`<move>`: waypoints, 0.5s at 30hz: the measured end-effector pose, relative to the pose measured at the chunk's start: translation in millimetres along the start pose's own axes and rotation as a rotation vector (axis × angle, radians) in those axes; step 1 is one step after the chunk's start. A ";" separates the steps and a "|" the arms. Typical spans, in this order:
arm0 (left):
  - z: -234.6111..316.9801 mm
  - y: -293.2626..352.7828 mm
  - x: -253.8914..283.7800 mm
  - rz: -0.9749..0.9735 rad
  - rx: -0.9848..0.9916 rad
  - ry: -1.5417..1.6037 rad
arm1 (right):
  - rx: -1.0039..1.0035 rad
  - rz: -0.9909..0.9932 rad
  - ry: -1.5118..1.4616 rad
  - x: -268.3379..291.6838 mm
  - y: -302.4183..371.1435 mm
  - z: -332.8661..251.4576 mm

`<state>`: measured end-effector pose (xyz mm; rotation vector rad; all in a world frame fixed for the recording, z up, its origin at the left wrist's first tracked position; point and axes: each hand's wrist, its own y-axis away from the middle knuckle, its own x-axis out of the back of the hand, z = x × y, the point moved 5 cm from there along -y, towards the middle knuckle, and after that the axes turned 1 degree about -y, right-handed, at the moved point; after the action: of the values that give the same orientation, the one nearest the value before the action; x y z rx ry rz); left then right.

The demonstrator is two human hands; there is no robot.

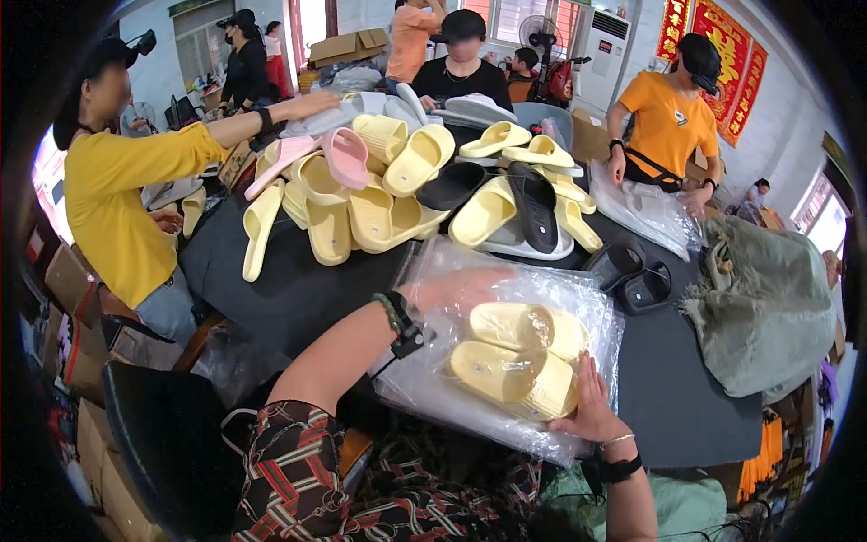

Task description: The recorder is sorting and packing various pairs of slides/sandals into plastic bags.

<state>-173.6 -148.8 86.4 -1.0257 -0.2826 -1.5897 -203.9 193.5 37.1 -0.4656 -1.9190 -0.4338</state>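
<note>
While the left forearm is stretched from the lower left toward the middle of the table (691, 411), the left hand (465, 287) is held flat and low beneath clear plastic, beyond the yellow slippers (515, 361); its fingers are blurred by glare, so whether anything is gripped cannot be told. The right forearm is raised from the near right edge, and the right hand (591, 402) is leaned against the right end of the slippers, its fingers extended and thumb spread apart, nothing being clasped. The slippers are laid side by side, soles down, at the near middle of the table, on a stack of clear plastic bags (607, 330). A slipper pile (420, 161) is heaped on the far side, and black sandals (646, 287) are placed to the right.
</note>
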 end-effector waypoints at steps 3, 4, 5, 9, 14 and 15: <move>-15.0 23.2 32.9 -0.038 0.391 0.450 | -0.004 0.030 0.000 -0.5 1.6 3.3; -23.3 33.6 37.8 -0.037 0.394 0.445 | 0.000 0.032 -0.003 0.2 -0.4 1.1; -33.1 41.6 47.6 0.028 0.324 0.074 | -0.002 0.022 0.001 1.0 -2.6 -1.6; -9.6 61.1 63.6 0.223 0.092 -0.355 | -0.016 0.014 -0.010 -0.5 -5.8 -1.9; 30.4 70.4 25.0 0.025 -0.336 -0.509 | 0.025 0.035 -0.024 3.1 -1.0 -1.0; 41.6 61.3 15.3 -0.089 -0.200 -0.485 | 0.012 0.042 0.007 -0.8 5.1 7.9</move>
<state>-99.4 -150.1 101.2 -1.5722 -0.5107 -1.4501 -207.2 201.7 33.9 -0.4943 -1.9005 -0.3959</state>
